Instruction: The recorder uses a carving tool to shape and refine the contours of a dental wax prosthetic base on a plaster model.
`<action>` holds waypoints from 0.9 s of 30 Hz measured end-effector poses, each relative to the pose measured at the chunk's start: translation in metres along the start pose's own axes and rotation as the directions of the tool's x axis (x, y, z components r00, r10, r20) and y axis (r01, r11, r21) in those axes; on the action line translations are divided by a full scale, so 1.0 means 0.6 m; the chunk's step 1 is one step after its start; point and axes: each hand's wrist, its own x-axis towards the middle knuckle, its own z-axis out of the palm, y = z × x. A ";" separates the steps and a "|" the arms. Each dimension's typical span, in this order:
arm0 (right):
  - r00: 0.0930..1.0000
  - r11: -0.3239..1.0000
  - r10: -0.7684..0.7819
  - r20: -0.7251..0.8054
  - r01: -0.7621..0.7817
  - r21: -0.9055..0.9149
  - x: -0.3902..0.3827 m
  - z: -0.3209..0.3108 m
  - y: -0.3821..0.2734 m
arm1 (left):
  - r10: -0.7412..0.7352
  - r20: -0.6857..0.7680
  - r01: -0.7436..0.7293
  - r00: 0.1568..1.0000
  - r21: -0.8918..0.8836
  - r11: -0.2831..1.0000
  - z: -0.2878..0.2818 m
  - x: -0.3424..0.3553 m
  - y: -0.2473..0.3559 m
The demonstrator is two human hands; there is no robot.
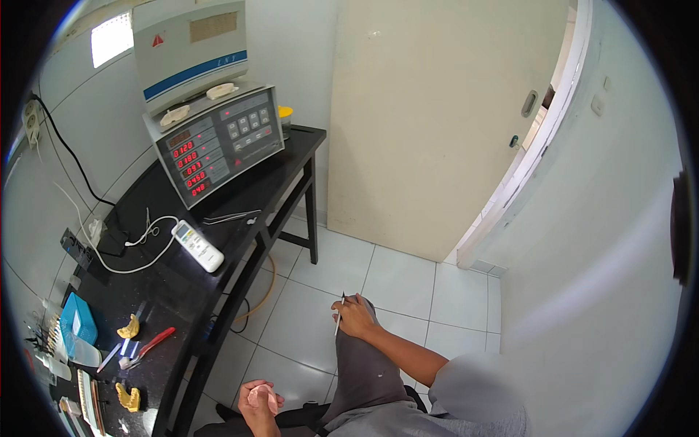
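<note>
My left hand (256, 408), low in the middle, is closed around a smooth pinkish piece (266, 398); its exact kind is hard to make out. On my knee rests my right hand (355, 317), its fingers closed on a thin pale stick with a dark pointed tip (338, 324), like a fine brush. The tip points away from me. The two hands are apart, and the left one is nearer the black table. On that table lie two yellowish dental casts (129, 327), a red-handled tool (159, 338) and a white-and-blue stick (109, 357).
Along the left runs the black table (164, 291) with a grey furnace unit (218, 138) showing red digits. A white remote control (198, 246), metal tongs (231, 217), a blue basket (78, 320) and cables lie there. A beige door (437, 124) stands ahead, a wall at right.
</note>
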 end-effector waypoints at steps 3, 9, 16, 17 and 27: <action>1.000 1.000 0.019 0.017 -0.019 0.021 -0.006 -0.017 0.036 | 0.007 -0.038 -0.009 0.999 -0.033 0.999 0.042 -0.016 -0.016; 1.000 0.999 0.013 0.017 -0.014 0.031 -0.036 -0.046 0.125 | 0.058 -0.009 -0.059 0.998 -0.056 0.997 0.156 -0.063 -0.030; 1.000 0.997 0.023 -0.005 -0.023 0.076 -0.098 -0.067 0.237 | 0.039 0.160 -0.053 0.986 0.078 0.996 0.292 -0.111 -0.053; 0.999 0.995 0.046 -0.020 -0.044 0.094 -0.108 -0.065 0.249 | 0.027 0.189 -0.050 0.982 0.116 0.992 0.313 -0.117 -0.052; 0.936 0.957 -0.023 -0.352 0.122 0.262 -0.172 -0.057 0.283 | -0.028 0.416 -0.037 0.909 0.148 0.988 0.508 -0.190 -0.024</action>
